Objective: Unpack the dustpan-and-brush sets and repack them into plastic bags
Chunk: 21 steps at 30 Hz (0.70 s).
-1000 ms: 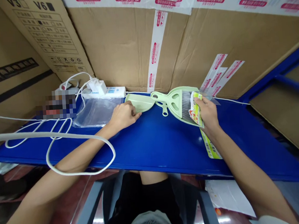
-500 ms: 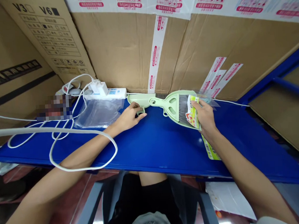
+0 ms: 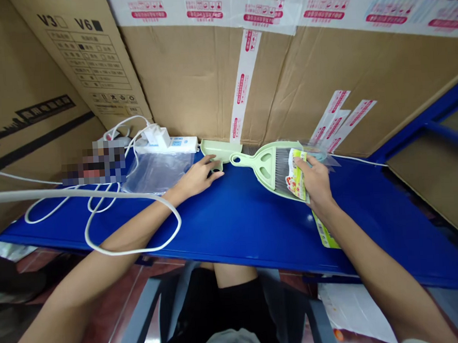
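Observation:
My right hand (image 3: pixel 315 179) is closed on the wide end of a pale green dustpan (image 3: pixel 265 168). A hand brush (image 3: pixel 283 169) with grey bristles lies in this pan, and a yellow-green label card (image 3: pixel 297 175) sits under my thumb. The handle points left. At the back of the table rests a second pale green dustpan (image 3: pixel 220 149), partly behind the first one's handle. My left hand (image 3: pixel 198 177) is beside its lower part, thumb and fingers apart; whether the fingertips touch it I cannot tell.
Clear plastic bags (image 3: pixel 159 170) lie left of my left hand, in front of a white power strip (image 3: pixel 184 144). A white cable (image 3: pixel 136 249) loops over my left forearm. Another yellow-green card (image 3: pixel 326 233) is by my right wrist. Cardboard (image 3: pixel 192 80) walls the blue table (image 3: pixel 232 218).
The whole view has shifted slightly. Both hands stay nearly in place, the right still holding the dustpan with its brush and card.

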Tool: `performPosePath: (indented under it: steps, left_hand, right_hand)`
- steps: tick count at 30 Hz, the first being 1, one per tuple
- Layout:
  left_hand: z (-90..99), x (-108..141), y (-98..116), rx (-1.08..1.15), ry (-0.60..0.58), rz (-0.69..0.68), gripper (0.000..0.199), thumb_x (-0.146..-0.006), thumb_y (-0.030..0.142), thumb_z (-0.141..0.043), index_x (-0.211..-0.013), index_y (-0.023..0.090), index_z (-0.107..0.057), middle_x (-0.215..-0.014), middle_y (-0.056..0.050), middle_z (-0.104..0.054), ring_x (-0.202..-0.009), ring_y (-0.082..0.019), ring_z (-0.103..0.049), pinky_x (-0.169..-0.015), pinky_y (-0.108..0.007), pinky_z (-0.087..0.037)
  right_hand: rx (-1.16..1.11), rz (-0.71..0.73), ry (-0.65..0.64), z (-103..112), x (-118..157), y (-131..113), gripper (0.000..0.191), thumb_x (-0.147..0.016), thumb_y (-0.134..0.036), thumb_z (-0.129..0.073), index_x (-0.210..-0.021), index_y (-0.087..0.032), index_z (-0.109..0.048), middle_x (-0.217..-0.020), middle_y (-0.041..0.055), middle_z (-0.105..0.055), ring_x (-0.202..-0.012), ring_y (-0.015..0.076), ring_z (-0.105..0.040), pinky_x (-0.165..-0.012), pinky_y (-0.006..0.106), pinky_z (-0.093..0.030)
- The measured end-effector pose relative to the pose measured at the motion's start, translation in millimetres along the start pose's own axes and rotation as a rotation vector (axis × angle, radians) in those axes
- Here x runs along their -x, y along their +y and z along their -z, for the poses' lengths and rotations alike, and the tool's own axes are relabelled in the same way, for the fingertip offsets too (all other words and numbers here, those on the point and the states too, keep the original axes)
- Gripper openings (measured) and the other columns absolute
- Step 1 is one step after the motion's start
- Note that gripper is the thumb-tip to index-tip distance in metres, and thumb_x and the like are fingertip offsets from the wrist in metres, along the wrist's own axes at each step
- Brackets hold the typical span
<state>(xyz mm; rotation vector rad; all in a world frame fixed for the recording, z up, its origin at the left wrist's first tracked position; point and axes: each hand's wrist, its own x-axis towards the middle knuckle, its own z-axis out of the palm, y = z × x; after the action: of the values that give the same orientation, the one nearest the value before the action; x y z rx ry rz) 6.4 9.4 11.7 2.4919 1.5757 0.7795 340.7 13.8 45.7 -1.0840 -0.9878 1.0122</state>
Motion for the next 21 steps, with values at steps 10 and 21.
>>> performPosePath:
  steps: [10,21]
  left_hand:
    - [80.9,22.0,-79.9,-0.339,0.012,0.852,0.058,-0.080,0.063,-0.083,-0.082,0.010,-0.060,-0.108,-0.031,-0.068,-0.122,-0.053,-0.062,-0.094,-0.065,-0.053]
    - [106.8,17.5,-66.6,-0.131,0.192,0.545,0.045,-0.087,0.003,-0.064,-0.132,0.007,-0.062,-0.096,-0.009,-0.077,-0.080,-0.019,-0.068,-0.083,-0.032,-0.053]
  right_hand:
    - [0.024,0.032,-0.040,1.4,3.0,-1.9,0.044,-0.073,-0.045,-0.090,-0.107,-0.023,-0.074,-0.093,0.0055,-0.084,-0.088,0.0319,-0.082,-0.069,0.042,-0.070]
    - [0.054,0.025,-0.033,3.8,2.8,-1.7,0.050,-0.071,-0.051,-0.089,-0.110,-0.023,-0.072,-0.088,0.0056,-0.082,-0.088,0.0339,-0.082,-0.069,0.045,-0.070]
